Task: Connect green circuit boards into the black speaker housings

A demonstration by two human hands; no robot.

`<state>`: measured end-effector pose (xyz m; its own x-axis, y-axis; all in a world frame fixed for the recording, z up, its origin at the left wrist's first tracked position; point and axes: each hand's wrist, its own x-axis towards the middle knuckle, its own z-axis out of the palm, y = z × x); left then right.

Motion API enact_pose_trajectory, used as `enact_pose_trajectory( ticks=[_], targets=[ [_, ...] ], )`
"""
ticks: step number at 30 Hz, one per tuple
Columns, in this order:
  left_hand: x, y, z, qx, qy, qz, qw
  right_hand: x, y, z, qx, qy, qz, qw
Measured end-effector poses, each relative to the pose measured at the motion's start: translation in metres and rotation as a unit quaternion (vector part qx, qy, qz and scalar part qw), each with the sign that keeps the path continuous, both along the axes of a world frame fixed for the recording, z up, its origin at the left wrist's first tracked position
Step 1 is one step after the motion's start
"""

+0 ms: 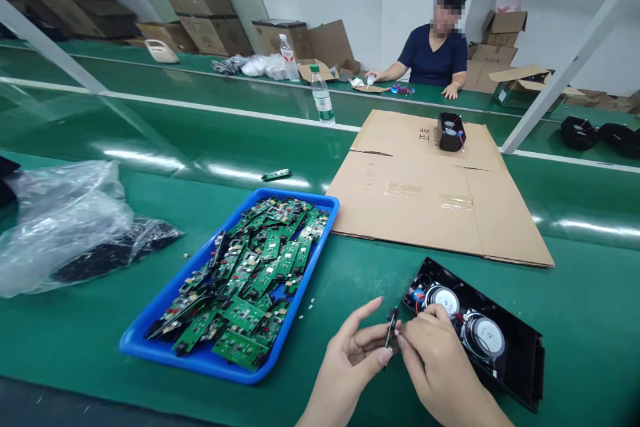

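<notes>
My left hand (350, 353) holds a small circuit board (391, 328) edge-on between thumb and fingers. Close against its right side, my right hand (435, 353) is closed in a pinch; what its fingertips grip is too small to make out. Behind and right of that hand lies a black speaker housing (520, 353) with two round silver speakers and thin red, blue and black wires. To the left, many green circuit boards (243, 312) are heaped in a blue tray (195, 365).
A flat cardboard sheet (435, 207) bears another black housing (451, 132). One loose board (276, 175) lies behind the tray. Plastic bags (75, 220) are at left. A green-capped bottle (323, 97) stands further back. Across the bench sits a person (435, 57).
</notes>
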<state>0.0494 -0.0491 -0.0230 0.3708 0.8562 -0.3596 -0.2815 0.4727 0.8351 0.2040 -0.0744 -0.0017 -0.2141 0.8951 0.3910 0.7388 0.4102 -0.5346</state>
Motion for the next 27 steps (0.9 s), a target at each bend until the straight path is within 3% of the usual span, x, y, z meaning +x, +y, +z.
enact_pose_trajectory(
  ticks=[3, 9, 14, 18, 22, 24, 27],
  targets=[
    [-0.002, 0.003, 0.0, 0.028, -0.019, -0.027, 0.999, 0.0, -0.001, 0.004, 0.001, 0.0, 0.016, 1.0],
    [-0.006, 0.007, 0.013, 0.121, 0.036, -0.096, 0.987, 0.005, 0.0, 0.01, 0.016, -0.035, 0.061, 0.997],
    [-0.005, 0.0, 0.007, 0.086, 0.04, -0.071, 0.993, 0.001, 0.0, 0.005, 0.02, -0.029, 0.072, 0.997],
    [0.003, -0.008, 0.001, 0.002, 0.008, 0.009, 1.0, 0.0, -0.003, 0.005, 0.055, -0.036, 0.018, 0.998],
    [0.008, -0.007, 0.009, -0.017, 0.016, -0.005, 1.0, 0.034, -0.012, 0.014, 0.043, 0.016, -0.044, 0.998],
    [0.01, -0.006, 0.015, -0.03, 0.025, -0.017, 0.999, 0.06, -0.015, 0.016, 0.02, 0.044, -0.106, 0.993],
    [0.013, -0.007, 0.021, -0.046, 0.034, -0.06, 0.997, 0.087, -0.014, 0.014, -0.08, 0.039, -0.146, 0.985]
  ],
)
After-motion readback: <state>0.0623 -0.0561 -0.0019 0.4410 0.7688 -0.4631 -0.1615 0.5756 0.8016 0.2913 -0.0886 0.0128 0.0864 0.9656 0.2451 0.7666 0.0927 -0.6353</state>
